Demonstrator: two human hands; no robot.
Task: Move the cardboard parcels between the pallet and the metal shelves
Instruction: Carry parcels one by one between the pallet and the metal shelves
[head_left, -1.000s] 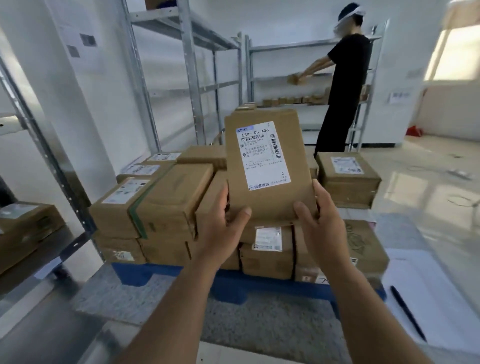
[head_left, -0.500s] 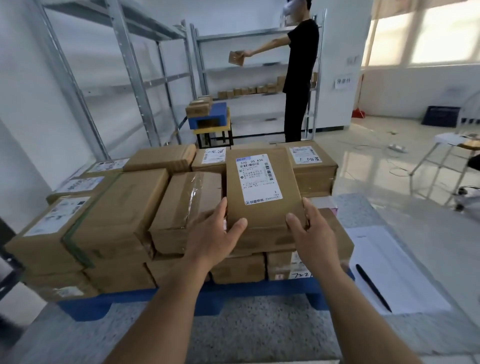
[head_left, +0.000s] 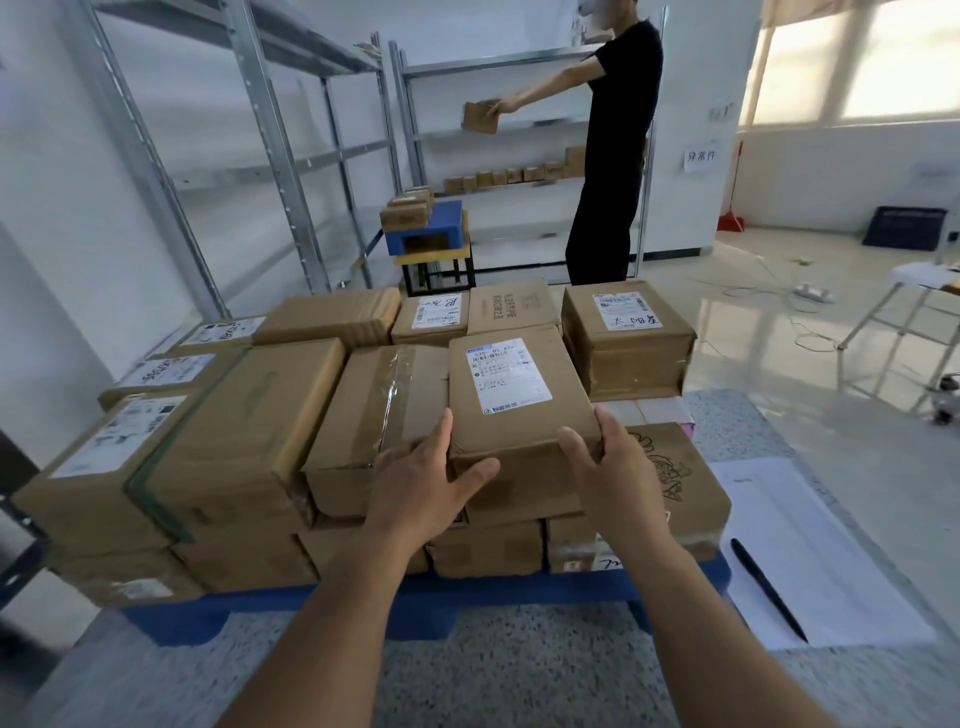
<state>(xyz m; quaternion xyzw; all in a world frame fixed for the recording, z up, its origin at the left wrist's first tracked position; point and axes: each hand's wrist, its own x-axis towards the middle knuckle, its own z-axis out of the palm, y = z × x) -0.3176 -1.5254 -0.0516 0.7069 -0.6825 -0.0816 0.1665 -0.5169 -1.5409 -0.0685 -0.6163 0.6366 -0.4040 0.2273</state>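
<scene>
Tall metal shelves (head_left: 291, 156) run along the left wall and across the far end of the room, their grey uprights reaching out of view. In front of them, filling the middle of the floor, a blue pallet (head_left: 415, 597) carries a double layer of cardboard parcels (head_left: 234, 441), packed side by side, most with white labels on top. At the far shelves another person in black (head_left: 618, 150) stands side-on with an arm stretched out, holding a small box (head_left: 480, 117) at shelf height. Between that person and the pallet a blue and yellow stool (head_left: 434, 236) bears a few more boxes.

On the near right of the pallet sits the labelled parcel (head_left: 519, 415), resting on the top layer, touching a tape-wrapped box (head_left: 379, 415) on its left, its white label facing up. Both bare hands are on its near end. The left hand (head_left: 421, 488) clasps the near left corner, fingers up along the side and thumb stretched across the front face. The right hand (head_left: 618, 478) clasps the near right corner, thumb on the front edge and fingers wrapped round the right side. The grip is loose and fairly spread rather than a tight pinch.

To the right of the pallet a white sheet of paper (head_left: 810, 545) lies on the speckled floor with a black pen (head_left: 769, 590) on top of it.
</scene>
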